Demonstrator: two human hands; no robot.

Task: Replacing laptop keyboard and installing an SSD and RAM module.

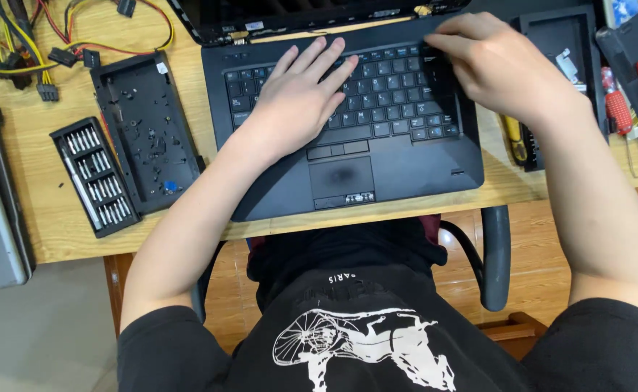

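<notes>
Hands press the laptop (348,123): left hand (301,98) flat, open on keys; right hand (493,62) curled, fingertips at the keyboard's upper right edge. Its front overhangs the surface (43,218); bit case (95,176) lies well left.

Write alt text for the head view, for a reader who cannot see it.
A person's left hand lies flat on a black laptop's keyboard while the right hand touches its upper right corner. On the wooden desk to the left lie a bit set, a black tray of screws, and coloured cables.
</notes>
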